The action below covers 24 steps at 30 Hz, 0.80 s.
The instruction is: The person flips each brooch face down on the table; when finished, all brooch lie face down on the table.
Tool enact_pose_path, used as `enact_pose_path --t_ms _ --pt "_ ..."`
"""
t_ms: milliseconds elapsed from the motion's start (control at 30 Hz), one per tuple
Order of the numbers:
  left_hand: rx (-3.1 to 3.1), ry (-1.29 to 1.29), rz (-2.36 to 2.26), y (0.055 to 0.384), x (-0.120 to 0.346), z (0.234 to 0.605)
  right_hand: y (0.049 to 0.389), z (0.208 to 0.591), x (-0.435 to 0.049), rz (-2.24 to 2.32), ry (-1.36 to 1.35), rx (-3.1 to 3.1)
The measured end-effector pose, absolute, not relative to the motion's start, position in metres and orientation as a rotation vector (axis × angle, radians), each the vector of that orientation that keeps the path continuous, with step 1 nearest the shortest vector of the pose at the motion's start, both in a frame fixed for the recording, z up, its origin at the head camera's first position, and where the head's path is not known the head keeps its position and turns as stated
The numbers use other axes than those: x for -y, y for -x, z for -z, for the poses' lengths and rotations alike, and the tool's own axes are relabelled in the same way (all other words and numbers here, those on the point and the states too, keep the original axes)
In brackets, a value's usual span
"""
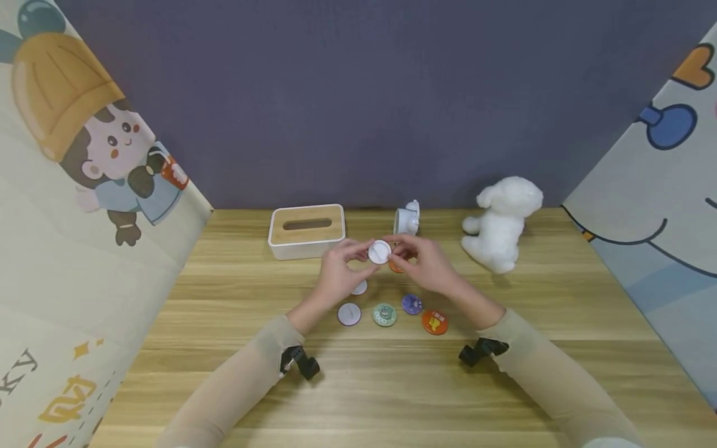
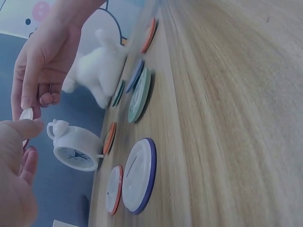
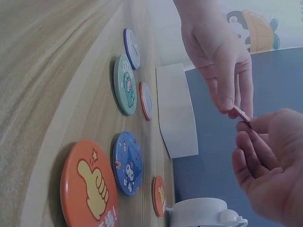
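Above the table both hands hold a round pin badge [image 1: 379, 252], its white back with a pin facing the head camera. My left hand [image 1: 338, 270] pinches its left edge between thumb and fingers, while my right hand [image 1: 430, 264] pinches the right edge. Below them on the wood lie two badges back side up, one white with a purple rim [image 1: 350, 314] and one with a red rim [image 2: 114, 190]. Face up beside these are a green badge [image 1: 384, 315], a blue-purple badge [image 3: 128, 163] and an orange thumbs-up badge [image 3: 90, 187]. Another orange badge [image 3: 159, 196] is partly covered by my right hand in the head view.
At the back left stands a white tissue box [image 1: 307, 231] with a wooden top. A white alarm clock [image 1: 407, 219] is behind the hands, and a white plush toy [image 1: 502, 224] sits at the back right. A dark wall panel [image 1: 358, 106] closes off the table's [image 1: 381, 398] far edge.
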State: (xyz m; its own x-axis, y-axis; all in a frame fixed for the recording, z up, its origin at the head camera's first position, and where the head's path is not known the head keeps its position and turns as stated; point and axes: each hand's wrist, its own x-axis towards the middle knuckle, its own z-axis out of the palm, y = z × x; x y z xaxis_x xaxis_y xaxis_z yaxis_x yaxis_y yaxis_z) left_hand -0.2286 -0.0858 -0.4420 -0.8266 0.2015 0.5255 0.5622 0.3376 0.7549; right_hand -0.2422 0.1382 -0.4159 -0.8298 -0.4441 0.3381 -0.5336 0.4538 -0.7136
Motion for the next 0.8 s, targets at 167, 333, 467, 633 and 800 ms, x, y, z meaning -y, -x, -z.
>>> enact_pose_path --t_ms 167,333,467,633,800 --pt "2.319 0.68 1.483 0.228 0.087 0.442 0.243 0.416 -0.14 -1.304 -0.898 2.617" --pt "2.4 0.699 1.428 0.23 0.088 0.446 0.243 0.417 -0.142 -1.219 -0.931 2.645" --pt "2.452 0.716 1.368 0.231 0.088 0.449 0.244 0.42 -0.143 -1.106 -0.944 2.677" --pt "2.505 0.746 1.318 0.232 0.087 0.452 0.246 0.426 -0.142 -0.937 -0.968 2.715" --pt "2.588 0.762 1.243 0.233 0.086 0.458 0.246 0.433 -0.143 -0.887 -0.994 2.731"
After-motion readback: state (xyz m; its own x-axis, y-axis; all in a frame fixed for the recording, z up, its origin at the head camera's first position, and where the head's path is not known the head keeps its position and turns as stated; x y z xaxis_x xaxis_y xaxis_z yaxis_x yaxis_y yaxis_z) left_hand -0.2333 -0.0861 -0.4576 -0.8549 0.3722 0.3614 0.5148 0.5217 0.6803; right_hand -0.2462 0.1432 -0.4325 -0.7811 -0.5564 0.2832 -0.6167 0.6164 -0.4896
